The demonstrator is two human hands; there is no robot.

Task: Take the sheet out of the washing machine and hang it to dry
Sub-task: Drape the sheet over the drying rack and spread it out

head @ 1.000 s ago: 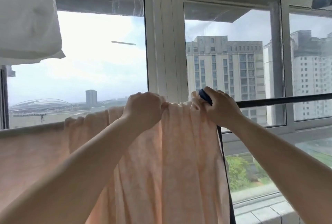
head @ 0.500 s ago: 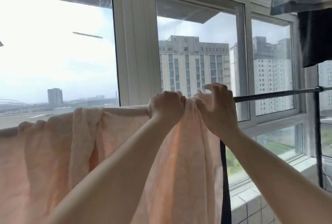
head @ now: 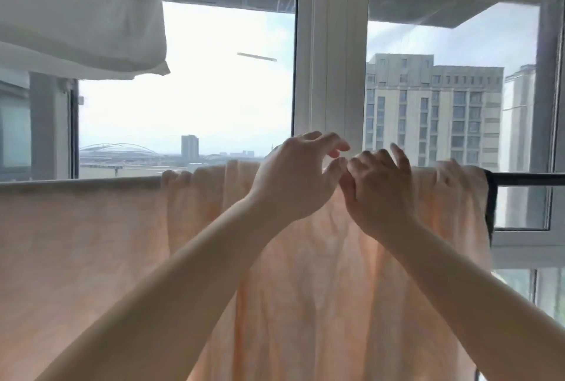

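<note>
The sheet (head: 305, 273) hangs draped over the rail (head: 529, 179), bunched in folds near its right end. Both the left hand (head: 293, 180) and right hand (head: 379, 189) hover at the rail's middle, fingers loosely spread and gripping nothing, probably placed to smooth out those folds.

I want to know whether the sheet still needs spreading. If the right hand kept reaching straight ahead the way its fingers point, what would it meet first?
Probably the bunched top edge of the peach sheet draped over the rail; the right hand hovers just before it. Beyond that is the window glass, though depth is unclear.
</note>
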